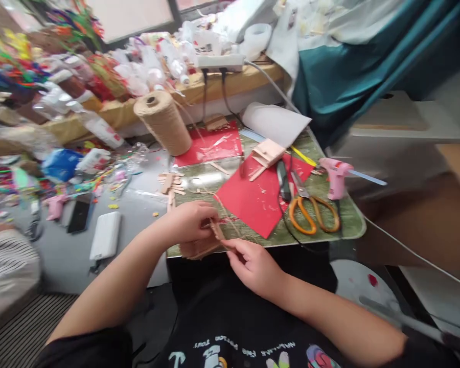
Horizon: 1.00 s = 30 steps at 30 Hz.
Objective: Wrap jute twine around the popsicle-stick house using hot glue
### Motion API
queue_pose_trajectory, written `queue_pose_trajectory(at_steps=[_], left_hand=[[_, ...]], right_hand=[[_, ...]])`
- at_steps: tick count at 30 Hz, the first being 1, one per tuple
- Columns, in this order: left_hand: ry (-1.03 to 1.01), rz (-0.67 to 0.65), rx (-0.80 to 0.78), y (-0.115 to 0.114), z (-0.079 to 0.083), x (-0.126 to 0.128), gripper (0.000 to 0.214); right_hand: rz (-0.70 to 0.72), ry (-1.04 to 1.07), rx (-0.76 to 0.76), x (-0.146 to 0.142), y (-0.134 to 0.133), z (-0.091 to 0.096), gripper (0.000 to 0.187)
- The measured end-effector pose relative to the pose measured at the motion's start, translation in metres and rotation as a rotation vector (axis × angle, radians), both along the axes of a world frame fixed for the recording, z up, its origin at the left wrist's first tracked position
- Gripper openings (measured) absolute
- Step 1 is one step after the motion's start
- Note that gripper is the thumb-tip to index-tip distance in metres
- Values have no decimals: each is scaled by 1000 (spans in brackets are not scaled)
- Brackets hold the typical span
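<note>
Near the front edge of the green table, my left hand (pixel 193 222) is closed on a small tan craft piece (pixel 199 247) that looks box-like and wrapped in twine. My right hand (pixel 249 260) pinches the right end of the twine-like strip along its edge. Fingers partly hide the piece, so its full shape is unclear. A strand of twine (pixel 230 212) runs from it back toward the large twine spool (pixel 164 122). Several wooden craft sticks (pixel 171 183) lie beyond my left hand.
Red sheets (pixel 253 197) lie on the table (pixel 352 225). Orange-handled scissors (pixel 314 214), a dark utility knife (pixel 283 181) and a pink glue gun (pixel 334 176) with its cable stand at the right. A small wooden box (pixel 267 152) sits behind. Another person's sleeve (pixel 11 271) shows at left.
</note>
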<state>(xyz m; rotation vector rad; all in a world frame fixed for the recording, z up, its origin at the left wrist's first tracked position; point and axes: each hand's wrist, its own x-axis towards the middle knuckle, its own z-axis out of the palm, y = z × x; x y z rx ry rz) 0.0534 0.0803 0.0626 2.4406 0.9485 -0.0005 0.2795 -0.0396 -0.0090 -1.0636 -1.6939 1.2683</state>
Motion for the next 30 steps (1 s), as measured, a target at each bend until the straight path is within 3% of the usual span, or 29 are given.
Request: queue_pose_trajectory(at_steps=[4, 9, 17, 23, 30], left_hand=[[45, -11, 5, -10, 8, 2, 28], [91, 5, -22, -6, 2, -10, 20], [38, -10, 30, -10, -5, -13, 17], [-10, 14, 48, -6, -6, -13, 21], [24, 46, 28, -6, -3, -6, 17]], right_hand=[[-22, -57, -12, 2, -9, -12, 30], [-2, -136, -83, 2, -5, -31, 40], [-17, 7, -240, -16, -9, -10, 43], [68, 171, -401, -23, -5, -13, 68], [56, 303, -523, -25, -5, -7, 67]])
